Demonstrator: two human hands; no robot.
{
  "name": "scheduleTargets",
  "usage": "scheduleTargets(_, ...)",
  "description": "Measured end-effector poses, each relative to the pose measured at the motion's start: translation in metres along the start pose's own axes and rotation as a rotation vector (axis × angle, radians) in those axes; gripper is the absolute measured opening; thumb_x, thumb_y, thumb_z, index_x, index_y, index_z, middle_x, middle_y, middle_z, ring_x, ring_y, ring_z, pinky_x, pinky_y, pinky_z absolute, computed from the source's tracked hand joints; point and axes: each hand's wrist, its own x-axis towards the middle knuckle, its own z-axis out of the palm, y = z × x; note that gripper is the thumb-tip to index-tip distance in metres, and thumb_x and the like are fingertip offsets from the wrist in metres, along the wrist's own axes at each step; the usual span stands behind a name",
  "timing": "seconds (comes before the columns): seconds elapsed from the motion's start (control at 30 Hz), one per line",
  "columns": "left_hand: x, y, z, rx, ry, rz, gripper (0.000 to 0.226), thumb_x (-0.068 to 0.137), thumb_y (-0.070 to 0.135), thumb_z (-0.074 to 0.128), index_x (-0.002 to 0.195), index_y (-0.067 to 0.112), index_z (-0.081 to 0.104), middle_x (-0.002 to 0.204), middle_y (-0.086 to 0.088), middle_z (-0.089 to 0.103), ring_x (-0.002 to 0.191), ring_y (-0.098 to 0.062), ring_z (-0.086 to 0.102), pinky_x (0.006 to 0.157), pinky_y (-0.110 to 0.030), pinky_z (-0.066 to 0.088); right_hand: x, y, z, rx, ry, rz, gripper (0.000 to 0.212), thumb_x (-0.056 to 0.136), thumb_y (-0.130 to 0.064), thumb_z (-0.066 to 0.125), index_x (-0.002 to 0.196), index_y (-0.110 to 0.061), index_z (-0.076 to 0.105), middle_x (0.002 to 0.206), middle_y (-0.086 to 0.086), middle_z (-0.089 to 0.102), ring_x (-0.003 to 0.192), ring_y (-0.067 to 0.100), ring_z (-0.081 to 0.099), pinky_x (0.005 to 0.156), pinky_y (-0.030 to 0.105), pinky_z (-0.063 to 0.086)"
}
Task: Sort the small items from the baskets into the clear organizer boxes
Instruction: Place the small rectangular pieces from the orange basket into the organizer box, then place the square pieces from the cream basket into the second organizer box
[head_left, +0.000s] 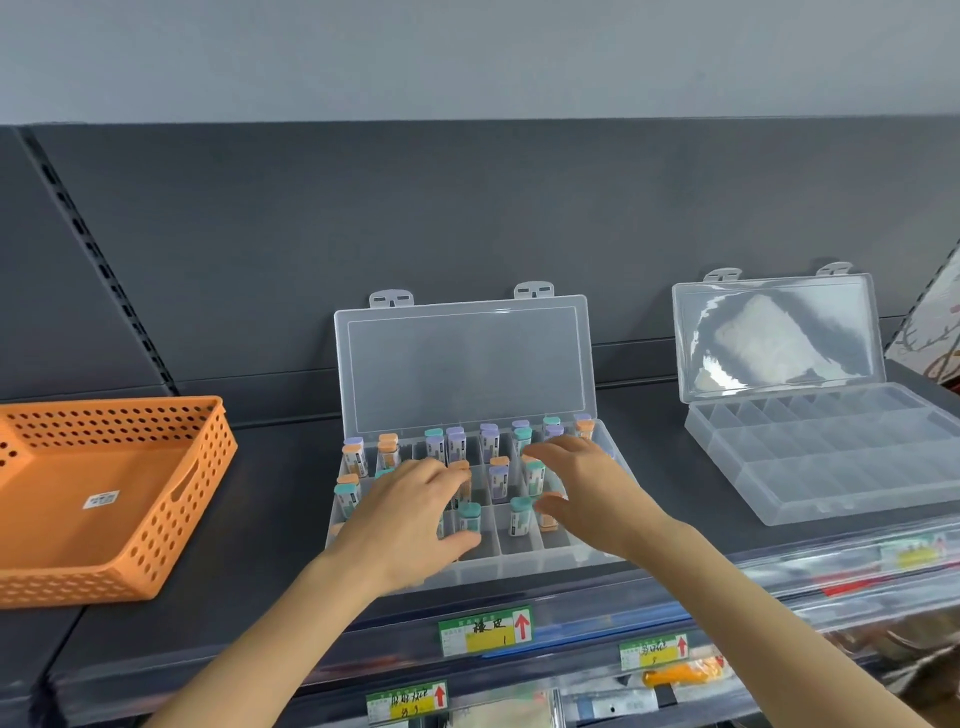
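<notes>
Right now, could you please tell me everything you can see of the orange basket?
The orange basket is shallow, rectangular plastic, with hole-dotted walls and a slot handle in its right wall. It sits flat on the dark shelf, left of the filled box, cut off at the frame's left. Inside, only a white label shows.

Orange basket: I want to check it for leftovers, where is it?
Head view: the orange basket sits far left on the dark shelf, left of the filled organizer box.

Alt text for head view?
The left hand and right hand reach into an open organizer box of small capped items on a dark shelf. An orange basket sits to its left, a second open box to its right.
</notes>
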Motion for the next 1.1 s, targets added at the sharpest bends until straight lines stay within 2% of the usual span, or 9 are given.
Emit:
scheduleTargets(0.27,-0.031,-0.029,-0.013,0.013,0.126,-0.113,0.070,0.087,0.060,0.050,0.145,0.026,0.032,0.148,0.010,0.036,0.136,-0.011,0.030,0.111,-0.030,0.027,0.012,-0.043,0.023,0.036,0.018,-0.162,0.058,0.091,-0.040,0.058,0.143,-0.025,0.038,0.149,-0.002,0.037,0.133,0.021,0.039,0.109,0.033,0.038)
scheduleTargets(0.47,-0.077,-0.062,-0.017,0.046,0.203,-0.271,0.068,0.087,0.058,0.051,0.145,0.026,0.034,0.146,0.010,0.036,0.137,-0.011,0.028,0.112,-0.029,0.024,0.028,-0.072,0.040,0.077,-0.056,-0.229,0.060,0.092,-0.045,0.052,0.146,-0.029,0.032,0.158,-0.004,0.021,0.145,0.022,0.022,0.115,0.042,0.030)
scheduleTargets(0.53,-0.097,-0.074,-0.019,0.070,0.207,-0.328,0.069,0.087,0.058,0.051,0.143,0.021,0.039,0.144,0.005,0.040,0.137,-0.015,0.033,0.110,-0.031,0.027,0.031,-0.089,0.045,0.074,-0.066,-0.258,0.059,0.093,-0.046,0.050,0.146,-0.031,0.031,0.158,-0.004,0.019,0.145,0.022,0.021,0.116,0.042,0.028)
scheduleTargets(0.6,-0.117,-0.085,-0.021,0.103,0.228,-0.374,0.073,0.083,0.064,0.043,0.138,0.017,0.047,0.139,0.002,0.048,0.132,-0.020,0.042,0.106,-0.034,0.034,0.032,-0.108,0.050,0.058,-0.077,-0.303,0.058,0.093,-0.046,0.049,0.146,-0.032,0.029,0.159,-0.005,0.018,0.146,0.021,0.018,0.117,0.039,0.023)
scheduleTargets(0.67,-0.135,-0.096,-0.023,0.114,0.245,-0.414,0.077,0.079,0.066,0.036,0.136,0.016,0.049,0.137,0.001,0.050,0.129,-0.021,0.045,0.103,-0.036,0.037,0.032,-0.127,0.054,0.047,-0.087,-0.349,0.058,0.094,-0.046,0.049,0.147,-0.029,0.030,0.158,-0.003,0.019,0.146,0.021,0.017,0.117,0.035,0.021)
scheduleTargets(0.8,-0.170,-0.119,-0.031,0.105,0.296,-0.450,0.077,0.079,0.067,0.035,0.136,0.018,0.048,0.138,0.001,0.048,0.130,-0.020,0.043,0.105,-0.037,0.037,0.030,-0.170,0.060,-0.007,-0.087,-0.425,0.061,0.094,-0.047,0.049,0.147,-0.023,0.032,0.157,0.002,0.021,0.146,0.021,0.016,0.117,0.032,0.018)
scheduleTargets(0.93,-0.217,-0.146,-0.041,0.129,0.312,-0.458,0.074,0.082,0.064,0.041,0.138,0.016,0.046,0.140,0.001,0.046,0.131,-0.019,0.041,0.107,-0.033,0.033,0.025,-0.227,0.072,0.003,-0.088,-0.470,0.061,0.094,-0.045,0.051,0.146,-0.019,0.033,0.156,0.005,0.024,0.146,0.022,0.014,0.119,0.037,0.017)
scheduleTargets(1.1,-0.292,-0.197,-0.050,0.131,0.295,-0.486,0.072,0.088,0.058,0.049,0.146,0.019,0.033,0.148,0.003,0.036,0.137,-0.014,0.030,0.111,-0.029,0.025,0.010,-0.318,0.092,0.053,-0.071,-0.551,0.052,0.092,-0.038,0.057,0.137,-0.015,0.045,0.142,0.005,0.040,0.134,0.025,0.034,0.109,0.032,0.030)
